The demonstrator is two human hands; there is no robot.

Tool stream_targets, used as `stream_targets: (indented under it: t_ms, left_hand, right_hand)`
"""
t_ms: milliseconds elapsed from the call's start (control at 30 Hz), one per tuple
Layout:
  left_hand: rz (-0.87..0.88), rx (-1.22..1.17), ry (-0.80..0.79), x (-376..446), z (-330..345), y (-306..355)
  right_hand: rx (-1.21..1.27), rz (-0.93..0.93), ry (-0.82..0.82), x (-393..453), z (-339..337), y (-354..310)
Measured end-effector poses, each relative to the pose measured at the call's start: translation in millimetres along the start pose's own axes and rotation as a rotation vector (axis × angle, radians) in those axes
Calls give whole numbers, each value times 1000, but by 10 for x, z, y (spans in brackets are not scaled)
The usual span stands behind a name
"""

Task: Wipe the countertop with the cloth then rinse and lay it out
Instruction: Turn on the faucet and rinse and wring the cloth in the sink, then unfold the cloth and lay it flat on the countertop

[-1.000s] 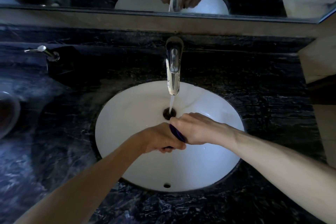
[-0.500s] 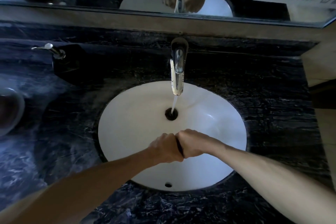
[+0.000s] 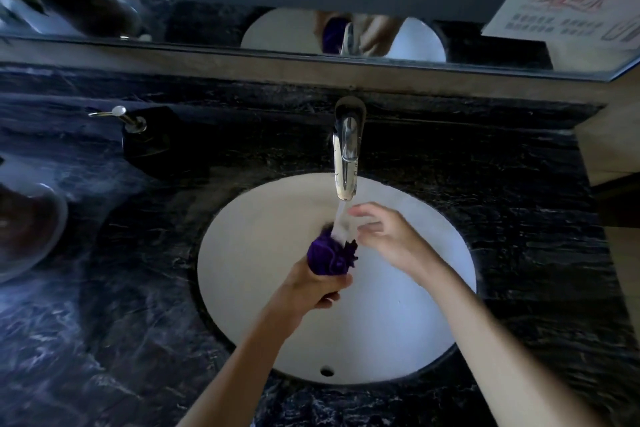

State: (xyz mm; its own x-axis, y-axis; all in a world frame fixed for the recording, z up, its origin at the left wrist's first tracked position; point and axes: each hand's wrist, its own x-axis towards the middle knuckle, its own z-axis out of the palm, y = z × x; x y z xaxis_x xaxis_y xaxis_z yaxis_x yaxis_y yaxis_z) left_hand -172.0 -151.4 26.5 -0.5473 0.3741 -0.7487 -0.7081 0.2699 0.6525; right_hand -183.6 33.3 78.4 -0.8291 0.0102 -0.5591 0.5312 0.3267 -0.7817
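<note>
Dark marble countertop point(image 3: 519, 218) w/ white sink point(image 3: 263, 274) set in, under both hands; soap pump point(image 3: 135, 123) far-left of them.

You are standing in a bathroom: a white oval sink point(image 3: 263, 288) is set into a dark marble counter point(image 3: 519, 218), with a chrome tap point(image 3: 346, 156), a soap dispenser point(image 3: 133, 123) and a wall mirror point(image 3: 207, 24).

dim room | mirror point(image 3: 207, 21) along back wall | tan wall point(image 3: 609, 146) at right | soap pump point(image 3: 133, 121) at left
</note>
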Motion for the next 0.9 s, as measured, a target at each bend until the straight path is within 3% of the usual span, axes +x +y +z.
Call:
stream_targets:
  t_ms: [67,133,233,533,900]
  left_hand:
    - [16,-144,-6,-32,-2,-51]
    - [38,-249,10,-65,-2,-55]
    - [98,-374,50,-101,-30,-42]
    - [156,-610,137,-292,-236,-70]
    - [199,-594,80,-477,-228,-20]
  right_hand:
    - [155,-28,240,-2,-54,-88]
    - [316,-62,327,10,-65,-220]
    - [457,-76,323,77,-34,-461]
    - [520,-46,334,315,83,-804]
    - [407,31,451,302,214,-457]
